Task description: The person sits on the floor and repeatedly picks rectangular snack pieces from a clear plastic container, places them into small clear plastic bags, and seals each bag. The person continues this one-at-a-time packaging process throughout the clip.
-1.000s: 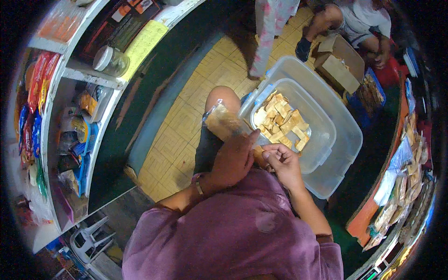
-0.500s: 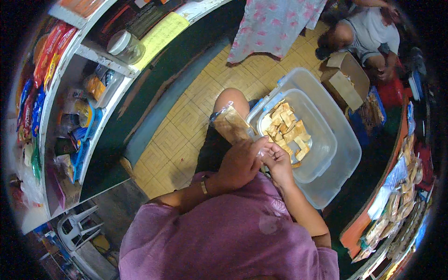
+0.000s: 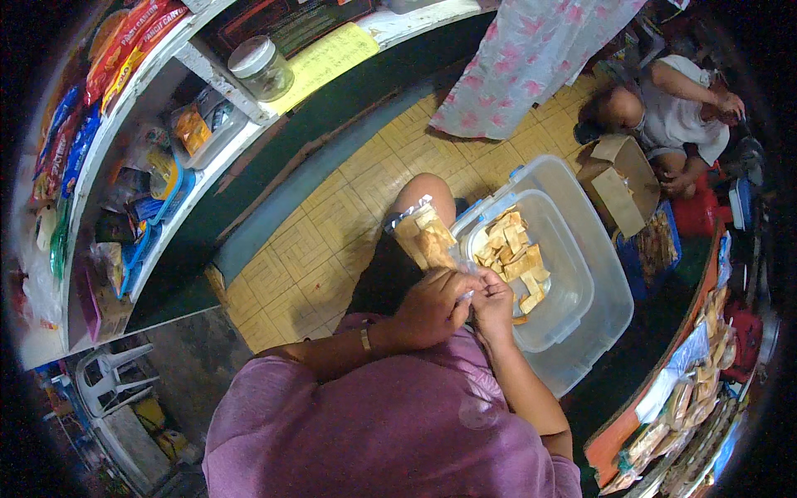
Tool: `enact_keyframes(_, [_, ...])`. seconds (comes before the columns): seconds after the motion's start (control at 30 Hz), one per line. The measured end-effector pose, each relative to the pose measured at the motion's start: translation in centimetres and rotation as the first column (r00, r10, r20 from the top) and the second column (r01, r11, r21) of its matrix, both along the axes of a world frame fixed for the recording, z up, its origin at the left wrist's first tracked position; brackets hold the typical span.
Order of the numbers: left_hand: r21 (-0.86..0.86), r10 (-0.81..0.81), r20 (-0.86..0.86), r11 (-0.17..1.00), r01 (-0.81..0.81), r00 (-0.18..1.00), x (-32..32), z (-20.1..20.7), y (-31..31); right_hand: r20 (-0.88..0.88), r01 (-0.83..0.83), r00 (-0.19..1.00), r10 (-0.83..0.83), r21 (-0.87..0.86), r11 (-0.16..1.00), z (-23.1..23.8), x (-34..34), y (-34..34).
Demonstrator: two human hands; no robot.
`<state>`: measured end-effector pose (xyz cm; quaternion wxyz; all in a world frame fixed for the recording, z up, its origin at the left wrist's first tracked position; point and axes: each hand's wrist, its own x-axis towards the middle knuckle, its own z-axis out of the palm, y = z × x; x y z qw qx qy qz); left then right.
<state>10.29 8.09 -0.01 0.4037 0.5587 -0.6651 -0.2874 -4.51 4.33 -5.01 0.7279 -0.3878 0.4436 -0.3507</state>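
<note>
My left hand point(image 3: 433, 304) and my right hand point(image 3: 493, 305) are close together in front of my chest. Fingers of both are closed on the gathered end of a clear plastic bag point(image 3: 425, 236). Flat golden-brown pieces, like toasted bread or crackers, fill the bag, which points away from me over my bent knee. What exactly each fingertip pinches is partly hidden. Just beyond my right hand, more loose golden-brown pieces point(image 3: 513, 249) lie heaped at the left side of a large translucent plastic tub point(image 3: 599, 319).
A shelf with a lidded jar point(image 3: 261, 68) and packets curves along the left. At far right a person point(image 3: 677, 116) sits near an open cardboard box point(image 3: 621, 184). Filled bags point(image 3: 685, 398) lie on a ledge at right. A flowered cloth point(image 3: 506, 75) hangs ahead.
The whole view has shifted a little. Both hands stay together at the bag's end, and its filled part has turned slightly, showing the pieces more clearly. The seated person has raised an arm.
</note>
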Motion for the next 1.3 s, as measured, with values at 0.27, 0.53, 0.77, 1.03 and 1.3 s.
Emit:
enact_keyframes(0.27, [0.057,-0.003,-0.195,0.998,0.014,0.981,0.1,0.0,-0.2,-0.340,-0.133,0.940,-0.024,-0.431,0.893,-0.3,1.0,-1.6])
enact_keyframes(0.53, [0.103,-0.105,-0.230,0.986,0.131,0.968,0.5,-0.3,0.0,-0.456,-0.489,0.862,0.223,-0.628,0.605,1.1,1.3,-3.8])
enact_keyframes(0.77, [0.140,-0.169,-0.265,0.967,0.211,0.949,0.3,0.2,-0.1,-0.441,-0.406,0.890,0.115,-0.654,0.638,0.2,2.3,-3.7])
enact_keyframes(1.03, [0.038,-0.197,-0.243,0.977,0.212,0.950,0.8,0.7,-0.1,-0.424,-0.254,0.904,-0.051,-0.631,0.733,0.4,4.2,-4.5])
enact_keyframes(1.3, [-0.084,-0.012,0.230,0.996,0.032,0.973,3.4,4.0,-1.0,-0.498,-0.249,0.853,-0.156,-0.651,0.717,3.5,6.0,-6.3])
